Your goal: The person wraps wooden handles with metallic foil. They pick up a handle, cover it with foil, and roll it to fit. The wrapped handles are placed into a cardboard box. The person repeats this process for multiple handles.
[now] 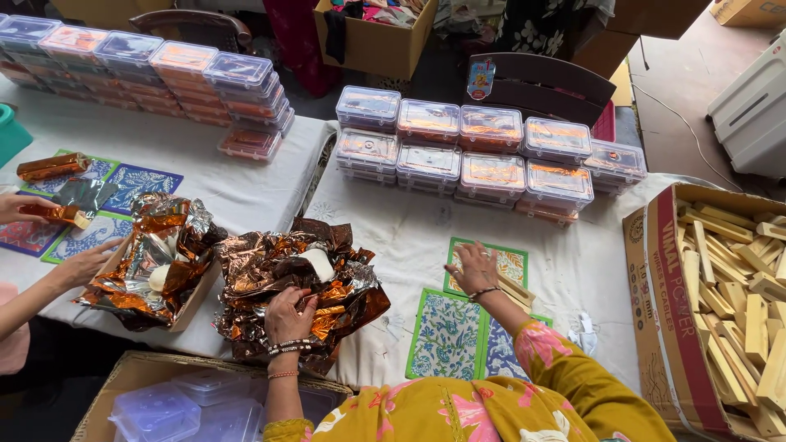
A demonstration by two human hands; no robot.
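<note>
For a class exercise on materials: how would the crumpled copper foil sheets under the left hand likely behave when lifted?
The foil sheets look thin and creased, so probably floppy and light. Their glossy surface suggests they may slip against each other. The left hand presses into them, so they likely crumple easily.
</note>
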